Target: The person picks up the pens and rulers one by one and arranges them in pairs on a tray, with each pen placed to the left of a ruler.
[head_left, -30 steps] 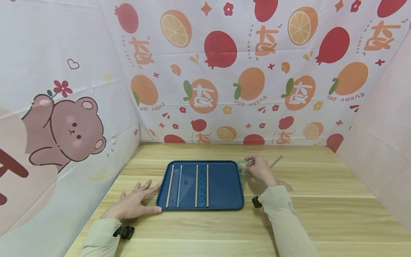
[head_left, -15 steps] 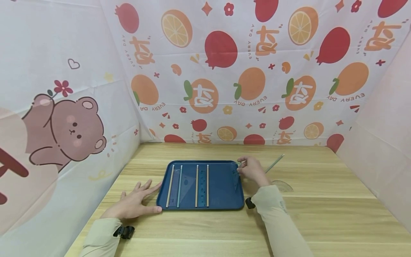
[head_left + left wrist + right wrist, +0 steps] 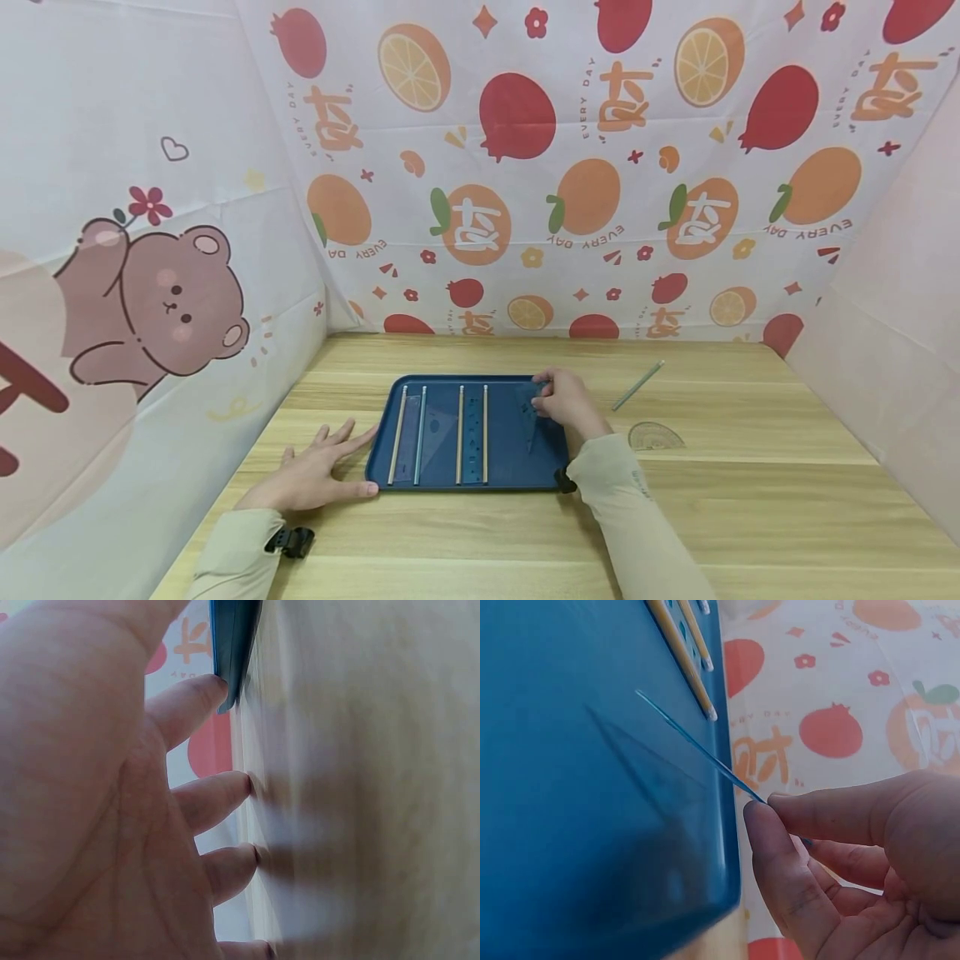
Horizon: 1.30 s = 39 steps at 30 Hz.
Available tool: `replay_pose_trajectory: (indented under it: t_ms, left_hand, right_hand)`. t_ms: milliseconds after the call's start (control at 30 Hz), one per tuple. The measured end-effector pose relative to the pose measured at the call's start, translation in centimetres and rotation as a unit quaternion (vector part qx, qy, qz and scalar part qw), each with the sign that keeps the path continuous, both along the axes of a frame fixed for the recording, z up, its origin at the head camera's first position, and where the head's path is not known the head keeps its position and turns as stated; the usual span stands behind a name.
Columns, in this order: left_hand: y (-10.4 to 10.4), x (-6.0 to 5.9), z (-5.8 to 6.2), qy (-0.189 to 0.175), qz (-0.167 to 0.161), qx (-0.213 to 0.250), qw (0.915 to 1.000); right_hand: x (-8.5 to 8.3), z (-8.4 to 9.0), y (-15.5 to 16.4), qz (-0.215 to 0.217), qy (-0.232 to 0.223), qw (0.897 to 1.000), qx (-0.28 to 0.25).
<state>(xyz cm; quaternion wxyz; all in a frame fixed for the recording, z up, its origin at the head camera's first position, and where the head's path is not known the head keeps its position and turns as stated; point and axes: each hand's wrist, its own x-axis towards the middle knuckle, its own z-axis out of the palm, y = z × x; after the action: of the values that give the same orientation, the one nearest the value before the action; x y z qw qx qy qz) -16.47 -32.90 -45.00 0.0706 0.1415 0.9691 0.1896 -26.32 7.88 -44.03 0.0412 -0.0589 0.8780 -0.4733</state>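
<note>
A blue tray (image 3: 507, 460) lies on the wooden table and holds several pencils (image 3: 459, 433) and a clear ruler (image 3: 471, 435) in parallel lines. My right hand (image 3: 561, 400) pinches a clear triangle set square (image 3: 528, 417) by its corner, over the tray's right part. In the right wrist view the set square's thin edge (image 3: 697, 746) slants above the tray floor (image 3: 570, 795), held between thumb and fingers (image 3: 780, 847). My left hand (image 3: 318, 471) lies flat on the table with straight fingers. Its index finger (image 3: 187, 709) touches the tray's left edge (image 3: 234, 645).
A pencil (image 3: 637, 385) and a clear protractor (image 3: 654, 435) lie on the table right of the tray. Printed cloth walls stand close on the left, back and right. Bare wood extends in front of the tray.
My right hand has moved left from the table beside the tray to above the tray's right part, carrying the set square. The left hand has stayed put.
</note>
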Motion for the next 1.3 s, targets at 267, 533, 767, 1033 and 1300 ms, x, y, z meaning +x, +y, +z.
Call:
replay_pose_trajectory:
  t_ms: [267,533,767,1033,1300]
  left_hand:
    - [0.1,0.1,0.1,-0.002,0.001,0.007,1.0]
    - [0.0,0.1,0.3,0.001,0.0,0.004,1.0]
    - [0.0,0.1,0.2,0.002,0.0,0.001,1.0]
    - [0.0,0.0,0.0,0.003,0.001,0.0,1.0]
    - [-0.1,0.0,-0.1,0.006,0.0,0.001,1.0]
  right_hand:
    - [0.0,-0.4,-1.4,0.017,0.008,1.0,0.014]
    - [0.2,-0.8,-2.6,0.02,0.001,1.0,0.018]
    - [0.4,-0.8,-3.4,0.005,-0.009,0.999,0.033]
    - [0.6,-0.8,-4.3,-0.01,-0.024,0.998,0.057]
    - [0.5,-0.9,-5.0,-0.024,-0.037,0.995,0.09]
